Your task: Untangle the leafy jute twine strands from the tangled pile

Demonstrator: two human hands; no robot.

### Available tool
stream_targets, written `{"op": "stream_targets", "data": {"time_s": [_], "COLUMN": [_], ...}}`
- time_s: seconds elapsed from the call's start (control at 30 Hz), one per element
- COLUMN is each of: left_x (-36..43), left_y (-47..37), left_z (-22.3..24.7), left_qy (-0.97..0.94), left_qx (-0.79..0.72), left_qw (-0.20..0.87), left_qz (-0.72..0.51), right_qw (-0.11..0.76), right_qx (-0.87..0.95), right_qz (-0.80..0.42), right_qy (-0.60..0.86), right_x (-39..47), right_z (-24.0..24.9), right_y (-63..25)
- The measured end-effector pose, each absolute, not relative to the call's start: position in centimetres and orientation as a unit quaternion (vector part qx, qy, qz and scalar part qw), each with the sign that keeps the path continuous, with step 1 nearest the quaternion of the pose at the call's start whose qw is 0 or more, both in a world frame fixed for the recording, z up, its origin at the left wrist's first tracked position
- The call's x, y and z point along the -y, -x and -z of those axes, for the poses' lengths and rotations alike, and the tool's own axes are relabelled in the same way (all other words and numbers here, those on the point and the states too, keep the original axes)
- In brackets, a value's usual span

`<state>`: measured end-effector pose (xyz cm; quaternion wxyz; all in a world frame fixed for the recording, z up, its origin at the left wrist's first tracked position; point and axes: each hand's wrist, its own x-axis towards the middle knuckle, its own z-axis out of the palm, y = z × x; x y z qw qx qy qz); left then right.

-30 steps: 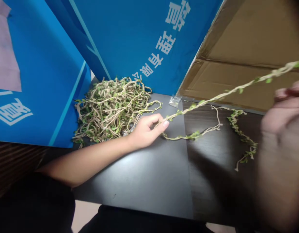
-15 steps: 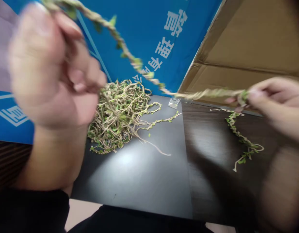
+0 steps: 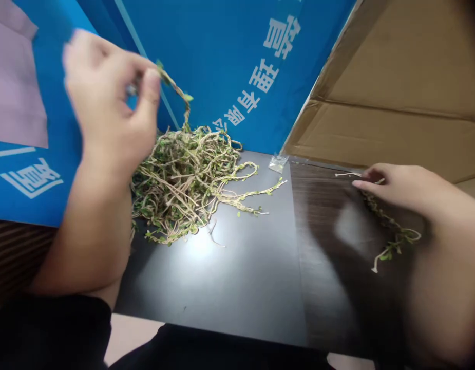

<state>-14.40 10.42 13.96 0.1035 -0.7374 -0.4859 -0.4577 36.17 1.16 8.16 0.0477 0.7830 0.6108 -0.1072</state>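
Note:
My left hand is raised above the left of the pile, thumb and forefinger pinched on a leafy twine strand that drops toward the heap. A tangled pile of tan twine with small green leaves lies on the dark grey surface, several loose ends reaching right. Low over the wood-grain surface at the right is my right hand, its thumb and fingertips apart. Just below it lies a short leafy twine piece. Whether its fingers touch that piece's upper end is unclear.
Behind the pile stands a blue panel with white characters. An opened brown cardboard flap rises at the back right. A small clear plastic packet lies near the panel's foot. The dark table ends at a front edge near my lap.
The strand stretched between both hands is gone from my right hand. My right hand has moved down and opened. My left hand has moved away from the camera, now with a strand rising from the pile.

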Motion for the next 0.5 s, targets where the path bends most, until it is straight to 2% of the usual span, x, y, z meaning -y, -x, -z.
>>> {"op": "stream_targets", "data": {"time_s": [0.03, 0.1, 0.17, 0.23, 0.4, 0.5], "left_x": [-11.4, -13.3, -14.6, -14.9, -10.3, -5.7], "left_y": [14.4, 14.6, 14.7, 14.6, 10.8, 6.7], "left_z": [-13.3, -12.0, -11.0, -10.5, -11.2, -11.0], "left_qy": [0.774, 0.798, 0.799, 0.809, 0.852, 0.867], "left_qx": [0.474, 0.486, 0.498, 0.479, 0.384, 0.343], "left_qw": [0.106, 0.038, -0.035, -0.057, -0.041, -0.071], "left_qz": [0.406, 0.354, 0.335, 0.335, 0.354, 0.354], "right_qw": [0.071, 0.09, 0.106, 0.101, 0.028, -0.029], "right_qx": [-0.594, -0.562, -0.552, -0.557, -0.614, -0.655], "right_qz": [0.1, 0.137, 0.185, 0.201, 0.249, 0.346], "right_qy": [-0.795, -0.811, -0.806, -0.799, -0.749, -0.672], "right_x": [-1.3, -1.6, -1.9, -2.0, -2.1, -1.9], "right_z": [-8.0, -7.5, -6.8, -6.0, -5.2, -5.5], "right_y": [-37.1, -38.8, -40.0, -40.4, -38.6, -35.7]}}
